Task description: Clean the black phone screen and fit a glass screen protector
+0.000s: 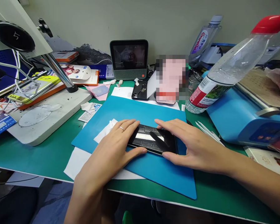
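A black smartphone [151, 140] lies flat, screen up, on a blue work mat [135, 109]. My left hand [114, 146] clasps the phone's left end, fingers along its far edge and thumb on the near edge; a ring is on one finger. My right hand [189, 143] clasps the right end the same way, fingers over the top edge and thumb at the near edge. A white cloth [105, 130] sits on the mat just left of my left hand.
A microscope stand's white base [49, 115] is at left among boxes. A small screen device [129, 59] stands at the back. Another phone [140, 90] lies behind the mat. A tilted water bottle [224, 68] rests on a blue machine [235, 118] at right. Tweezers [207, 132] lie nearby.
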A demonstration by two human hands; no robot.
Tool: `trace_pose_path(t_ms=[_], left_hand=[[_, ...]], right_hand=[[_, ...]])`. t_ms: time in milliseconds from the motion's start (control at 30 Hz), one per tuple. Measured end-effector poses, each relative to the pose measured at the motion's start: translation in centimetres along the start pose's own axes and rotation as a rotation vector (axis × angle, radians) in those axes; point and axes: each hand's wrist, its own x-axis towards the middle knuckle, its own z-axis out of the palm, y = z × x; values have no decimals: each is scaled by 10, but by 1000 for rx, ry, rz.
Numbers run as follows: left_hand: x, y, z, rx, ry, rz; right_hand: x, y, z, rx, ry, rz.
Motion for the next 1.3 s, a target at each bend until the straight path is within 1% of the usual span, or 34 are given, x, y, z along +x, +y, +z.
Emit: trace_pose_path(t_ms=[100,233,367,633,867,1033,1300], left_hand=[[-3,-2,-1,-8,11,-54],[-8,-11,-9,-10,24,-126],[-9,-19,-15,-43,11,-171],[-6,-17,-15,-48,37,-108],[-3,-16,-15,-58,18,-108],[-4,-17,-14,-60,10,-125],[-4,-16,-13,-38,31,-115]], right_hand=[[0,-1,1,14,4,28],[-2,-1,3,32,-14,67],[-2,1,5,50,-4,50],[1,-1,5,55,-19,60],[2,2,3,83,-71,89],[2,1,3,103,-78,113],[1,0,3,92,-82,121]])
